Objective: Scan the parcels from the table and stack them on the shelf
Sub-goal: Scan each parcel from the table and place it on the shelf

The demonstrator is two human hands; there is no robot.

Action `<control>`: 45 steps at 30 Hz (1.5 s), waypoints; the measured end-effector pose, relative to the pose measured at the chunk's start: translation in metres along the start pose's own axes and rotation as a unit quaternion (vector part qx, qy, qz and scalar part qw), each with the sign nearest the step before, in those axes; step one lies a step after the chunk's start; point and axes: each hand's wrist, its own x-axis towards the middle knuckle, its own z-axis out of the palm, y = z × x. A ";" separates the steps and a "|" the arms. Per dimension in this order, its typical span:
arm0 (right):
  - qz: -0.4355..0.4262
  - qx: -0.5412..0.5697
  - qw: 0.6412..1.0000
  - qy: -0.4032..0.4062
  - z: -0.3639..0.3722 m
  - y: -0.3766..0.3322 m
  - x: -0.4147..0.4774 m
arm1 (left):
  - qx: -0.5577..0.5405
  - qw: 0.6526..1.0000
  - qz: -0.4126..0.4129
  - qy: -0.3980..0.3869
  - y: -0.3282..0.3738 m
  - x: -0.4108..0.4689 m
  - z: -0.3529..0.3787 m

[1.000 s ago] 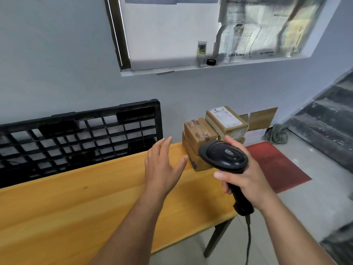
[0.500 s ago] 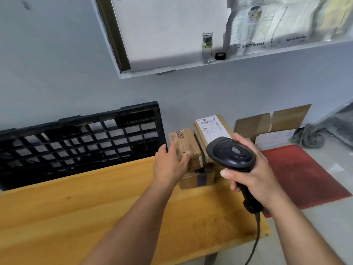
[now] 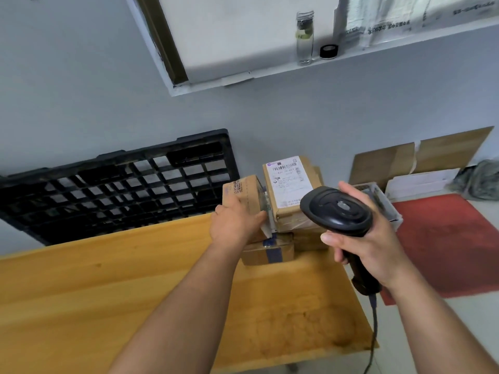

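Observation:
Brown cardboard parcels are piled at the far right end of the yellow wooden table (image 3: 113,287). My left hand (image 3: 233,225) grips the small upper-left parcel (image 3: 244,194), thumb on its right side. To its right lies a parcel with a white shipping label (image 3: 287,182) facing up. A taped parcel (image 3: 267,252) lies under them. My right hand (image 3: 370,247) holds a black barcode scanner (image 3: 337,211) by its handle, head just right of the labelled parcel, cable hanging down.
A black plastic pallet (image 3: 116,184) leans on the grey wall behind the table. A wall ledge (image 3: 270,74) above carries a glass jar (image 3: 305,36) and a black cap. Flattened cardboard (image 3: 421,157), a white box and a red mat (image 3: 453,244) lie on the floor to the right.
My left hand reached forward from open above the table and closed around the small upper-left parcel. My right hand with the scanner has come nearer the parcels. The view shifted closer and downward.

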 end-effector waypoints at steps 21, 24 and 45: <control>-0.026 0.074 0.979 -0.189 0.117 -0.044 -0.009 | -0.526 0.850 0.009 -0.019 -0.157 -0.013 -0.072; -0.031 0.098 0.970 -0.221 0.136 -0.057 -0.010 | -0.508 0.861 0.019 0.016 -0.173 -0.014 -0.081; 0.003 0.066 0.967 -0.246 0.157 -0.061 -0.016 | -0.518 0.854 0.023 0.043 -0.205 -0.006 -0.097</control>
